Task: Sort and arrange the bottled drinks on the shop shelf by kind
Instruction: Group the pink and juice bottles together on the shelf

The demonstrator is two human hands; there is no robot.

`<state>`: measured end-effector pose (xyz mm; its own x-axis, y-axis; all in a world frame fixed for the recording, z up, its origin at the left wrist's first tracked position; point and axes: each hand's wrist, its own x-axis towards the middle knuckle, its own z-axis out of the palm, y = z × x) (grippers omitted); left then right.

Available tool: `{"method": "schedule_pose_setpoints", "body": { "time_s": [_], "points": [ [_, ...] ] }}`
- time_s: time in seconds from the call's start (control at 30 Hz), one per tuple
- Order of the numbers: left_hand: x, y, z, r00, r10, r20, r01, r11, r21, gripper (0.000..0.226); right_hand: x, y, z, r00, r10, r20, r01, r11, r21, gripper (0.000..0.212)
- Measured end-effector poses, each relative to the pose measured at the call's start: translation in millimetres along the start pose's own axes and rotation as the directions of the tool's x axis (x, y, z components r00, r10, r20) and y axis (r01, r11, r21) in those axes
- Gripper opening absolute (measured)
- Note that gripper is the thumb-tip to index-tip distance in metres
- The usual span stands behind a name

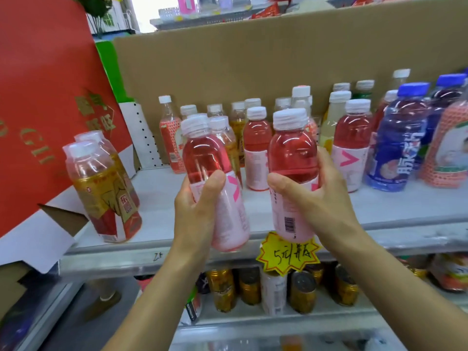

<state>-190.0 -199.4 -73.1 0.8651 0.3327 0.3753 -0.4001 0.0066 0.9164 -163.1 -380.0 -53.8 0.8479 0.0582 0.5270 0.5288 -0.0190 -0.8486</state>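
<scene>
Gripping one pink bottle in the left hand, a second pink bottle in the right hand, both raised before the shelf. Probably gathering one kind; next, set upright beside matching bottles mid-shelf.

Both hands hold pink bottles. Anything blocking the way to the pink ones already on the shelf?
Nothing visible. The left hand grips the left pink bottle, the right hand the right pink bottle; the shelf in front of the standing pink bottles looks bare.
</scene>
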Motion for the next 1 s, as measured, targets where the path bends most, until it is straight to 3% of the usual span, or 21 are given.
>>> {"method": "schedule_pose_setpoints", "body": {
  "time_s": [0.17,0.4,0.6,0.8,1.0],
  "points": [
    [-31,-6,52,0.993,-0.077,0.085,0.084,0.993,-0.083,0.077,-23,-3,-53,1.0,0.023,-0.01,-0.024,1.0,-0.019,0.054],
    [-88,-21,159,0.975,-0.179,0.131,0.198,0.969,-0.148,0.073,-60,-7,-171,0.994,0.105,-0.037,-0.107,0.993,-0.05,0.052],
    [-143,-30,265,0.954,-0.204,0.218,0.252,0.941,-0.226,0.052,-93,-3,-282,0.984,0.15,-0.097,-0.16,0.981,-0.11,0.05],
    [-178,-34,362,0.914,-0.241,0.326,0.316,0.927,-0.2,0.078,-113,-5,-378,0.963,0.174,-0.207,-0.207,0.967,-0.15,0.052],
    [-183,-43,449,0.832,-0.261,0.489,0.379,0.912,-0.157,0.075,-110,-2,-457,0.929,0.206,-0.308,-0.265,0.95,-0.166,0.053]
  ]
}}
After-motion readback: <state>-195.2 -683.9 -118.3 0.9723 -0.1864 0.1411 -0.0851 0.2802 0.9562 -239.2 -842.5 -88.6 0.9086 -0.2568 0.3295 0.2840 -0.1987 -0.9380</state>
